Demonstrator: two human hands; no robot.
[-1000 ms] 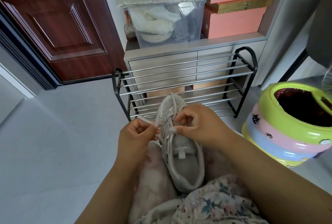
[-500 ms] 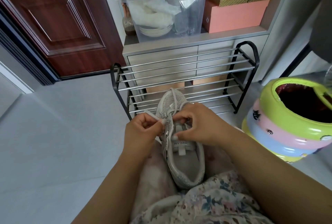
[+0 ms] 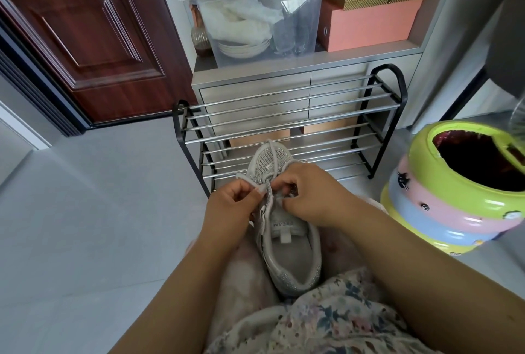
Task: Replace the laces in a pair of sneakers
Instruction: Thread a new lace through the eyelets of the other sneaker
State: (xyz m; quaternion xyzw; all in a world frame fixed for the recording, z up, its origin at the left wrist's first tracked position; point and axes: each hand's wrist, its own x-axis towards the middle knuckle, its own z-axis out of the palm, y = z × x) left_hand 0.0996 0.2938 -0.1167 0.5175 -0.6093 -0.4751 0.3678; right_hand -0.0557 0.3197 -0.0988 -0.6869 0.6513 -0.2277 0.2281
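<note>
Readable text: one word, on the shoe tongue.
"DREAM", printed upside down from this view, on the grey fabric tongue label [image 3: 283, 224] of the grey mesh sneaker [image 3: 287, 251], just below the right hand's fingertips [image 3: 285, 203]. Small tag [image 3: 269, 166] on the toe, beyond the fingers: too small to read.

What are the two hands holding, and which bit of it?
The left hand pinches one end of the lace. The right hand pinches the lace at the sneaker's eyelets.

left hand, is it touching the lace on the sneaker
Touching. The head view shows the left hand pinching the lace between thumb and fingers beside the sneaker.
</note>
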